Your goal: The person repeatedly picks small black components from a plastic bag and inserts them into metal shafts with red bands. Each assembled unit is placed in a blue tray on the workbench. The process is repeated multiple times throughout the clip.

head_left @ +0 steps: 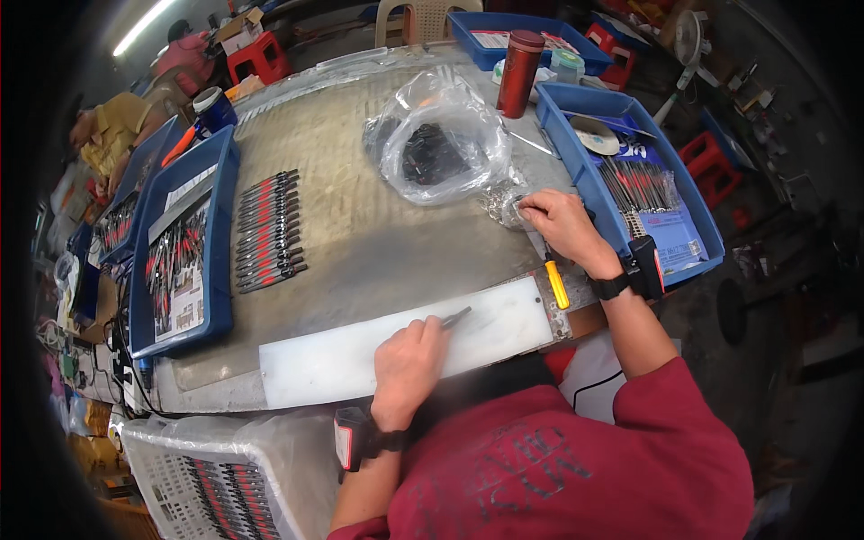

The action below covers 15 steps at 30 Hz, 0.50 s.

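My left hand [410,362] is closed over a white board [490,326] at the table's near edge. Out of its fingers sticks a dark, slim, pen-shaped piece [457,317], pointing up to the right; the rest of it is hidden in the fist. On the right, my right hand [565,227] has its fingertips pinched together at a small heap of shiny metal parts [502,203]. Whatever lies between those fingertips is too small to make out. Just below that hand is a screwdriver [556,283] with a yellow handle. Beyond the heap, a clear plastic bag [490,153] holds black parts [434,155].
A column of red-and-black pen-shaped pieces [268,232] lies left of centre. Blue trays [225,270] [558,135] flank the table, holding similar pieces. A red flask [521,76] stands at the back right. Below left is a lined white basket [261,450]. Another person [117,126] sits far left.
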Tool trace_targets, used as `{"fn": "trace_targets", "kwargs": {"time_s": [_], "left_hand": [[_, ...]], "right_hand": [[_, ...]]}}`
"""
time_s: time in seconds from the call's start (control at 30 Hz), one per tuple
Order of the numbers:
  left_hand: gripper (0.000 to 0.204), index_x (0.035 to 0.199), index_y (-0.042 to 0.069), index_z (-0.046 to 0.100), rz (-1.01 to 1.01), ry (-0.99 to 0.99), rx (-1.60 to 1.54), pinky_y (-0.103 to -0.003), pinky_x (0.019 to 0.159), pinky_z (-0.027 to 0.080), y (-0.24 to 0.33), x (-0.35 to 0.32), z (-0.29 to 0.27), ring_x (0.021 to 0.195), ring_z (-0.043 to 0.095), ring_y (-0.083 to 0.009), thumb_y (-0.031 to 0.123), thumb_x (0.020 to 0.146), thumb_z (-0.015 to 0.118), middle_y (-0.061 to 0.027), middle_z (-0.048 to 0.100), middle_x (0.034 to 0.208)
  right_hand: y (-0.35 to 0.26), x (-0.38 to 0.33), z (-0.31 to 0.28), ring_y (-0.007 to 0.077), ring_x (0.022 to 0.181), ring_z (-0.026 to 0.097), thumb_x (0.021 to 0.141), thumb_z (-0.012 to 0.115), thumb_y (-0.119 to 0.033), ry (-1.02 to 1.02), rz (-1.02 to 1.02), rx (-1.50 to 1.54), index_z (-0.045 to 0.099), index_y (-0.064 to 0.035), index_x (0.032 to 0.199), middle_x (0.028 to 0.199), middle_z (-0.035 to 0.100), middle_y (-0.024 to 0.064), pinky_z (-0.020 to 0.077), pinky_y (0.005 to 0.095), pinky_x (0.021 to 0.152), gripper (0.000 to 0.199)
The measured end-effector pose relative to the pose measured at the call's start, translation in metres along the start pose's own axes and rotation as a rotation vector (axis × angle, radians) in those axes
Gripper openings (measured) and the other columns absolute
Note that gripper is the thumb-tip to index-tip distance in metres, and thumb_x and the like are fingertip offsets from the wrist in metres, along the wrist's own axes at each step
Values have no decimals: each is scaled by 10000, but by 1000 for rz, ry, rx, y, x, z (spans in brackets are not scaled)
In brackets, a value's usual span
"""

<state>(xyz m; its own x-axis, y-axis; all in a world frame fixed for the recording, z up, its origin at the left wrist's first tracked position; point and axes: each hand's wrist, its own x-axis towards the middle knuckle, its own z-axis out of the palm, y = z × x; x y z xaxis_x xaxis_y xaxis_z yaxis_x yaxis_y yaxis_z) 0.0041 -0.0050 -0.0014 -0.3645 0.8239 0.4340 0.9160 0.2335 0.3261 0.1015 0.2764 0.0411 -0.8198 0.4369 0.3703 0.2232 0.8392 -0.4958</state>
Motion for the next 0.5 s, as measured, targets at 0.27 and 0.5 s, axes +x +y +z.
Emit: {"fn": "trace_targets", "kwargs": {"time_s": [0.27, 0.5], "left_hand": [[167, 847, 67, 531, 28, 10, 8, -350, 480, 438, 1, 2, -3, 553, 546, -224, 151, 809, 671, -64, 493, 664], [174, 874, 62, 541, 20, -10, 16, -350, 482, 440, 0, 2, -4, 551, 544, -224, 157, 813, 672, -63, 490, 670]], "right_hand": [[33, 12, 8, 359, 842, 640, 823, 618, -133, -80, 87, -137, 683, 4, 906, 884, 664, 196, 496, 410, 740, 173], [40, 14, 13, 372, 837, 633, 812, 611, -128, -133, 48, -285, 686, -1, 883, 868, 662, 194, 495, 430, 769, 164]]}}
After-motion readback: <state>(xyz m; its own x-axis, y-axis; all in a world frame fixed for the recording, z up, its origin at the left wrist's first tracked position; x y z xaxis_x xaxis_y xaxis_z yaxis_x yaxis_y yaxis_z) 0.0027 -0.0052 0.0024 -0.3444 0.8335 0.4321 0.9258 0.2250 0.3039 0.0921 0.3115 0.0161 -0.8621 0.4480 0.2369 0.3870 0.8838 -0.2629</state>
